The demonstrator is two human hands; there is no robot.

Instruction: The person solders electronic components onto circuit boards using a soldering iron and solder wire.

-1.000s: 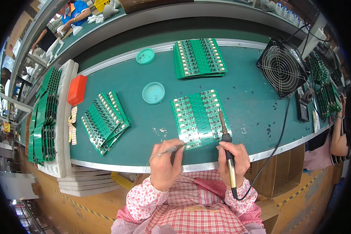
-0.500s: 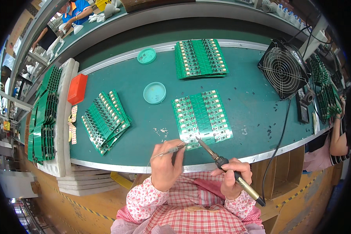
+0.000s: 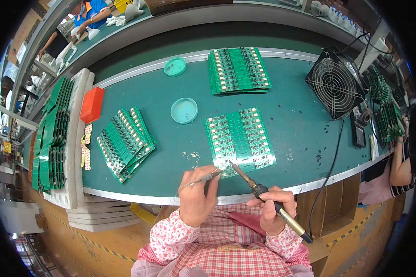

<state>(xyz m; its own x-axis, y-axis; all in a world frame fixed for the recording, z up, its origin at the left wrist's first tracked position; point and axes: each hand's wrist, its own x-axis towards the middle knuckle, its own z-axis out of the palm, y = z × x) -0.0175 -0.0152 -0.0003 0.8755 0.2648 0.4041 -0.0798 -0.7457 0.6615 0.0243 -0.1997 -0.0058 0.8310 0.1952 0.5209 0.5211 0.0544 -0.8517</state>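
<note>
"What does each hand hold?"
"The right hand (image 3: 275, 210) has its fingers wrapped round a black-and-gold, rod-shaped soldering iron (image 3: 260, 189); the left hand (image 3: 195, 196) pinches a thin grey stick-like tool (image 3: 204, 178)."
"And the tip?"
"Over the near left part of a green rectangular circuit board (image 3: 239, 138), flat on the green desk (image 3: 291, 122). Touching? Can't tell."

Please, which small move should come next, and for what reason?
Probably the left hand should ease its thin tool toward the tip of the soldering iron in the right hand: both point at the near-left part of the circuit board, and a small gap shows between them.
</note>
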